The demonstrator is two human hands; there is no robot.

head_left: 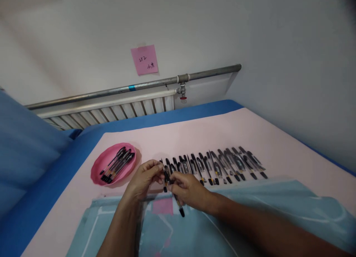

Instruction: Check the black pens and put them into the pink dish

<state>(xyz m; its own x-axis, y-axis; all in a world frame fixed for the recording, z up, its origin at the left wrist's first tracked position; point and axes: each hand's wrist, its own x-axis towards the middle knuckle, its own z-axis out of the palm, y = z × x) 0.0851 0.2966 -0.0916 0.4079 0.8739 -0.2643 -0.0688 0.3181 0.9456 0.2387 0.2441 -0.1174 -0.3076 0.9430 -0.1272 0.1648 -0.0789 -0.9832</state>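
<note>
My right hand (189, 190) is closed around a dark, slender pen (180, 209), which slants with its black end toward me. My left hand (148, 177) pinches near the pen's upper end, its fingertips together; the exact part between them is too small and dark to make out. Both hands are close together over the near edge of the pink sheet. Just beyond and to the right of them lies a long row of pen parts (218, 167), with black caps, clear barrels and small tips side by side. Left of my left hand, a pink bowl (96, 171) holds several black pens (118, 165).
A pink sheet (178, 136) covers the blue table (167, 118). Light-blue, see-through material (250, 208) lies along the near side. Behind stand a white radiator (119, 110) and a metal pipe (97, 96) with a red valve (183, 98). Blue cloth (25, 138) hangs at left.
</note>
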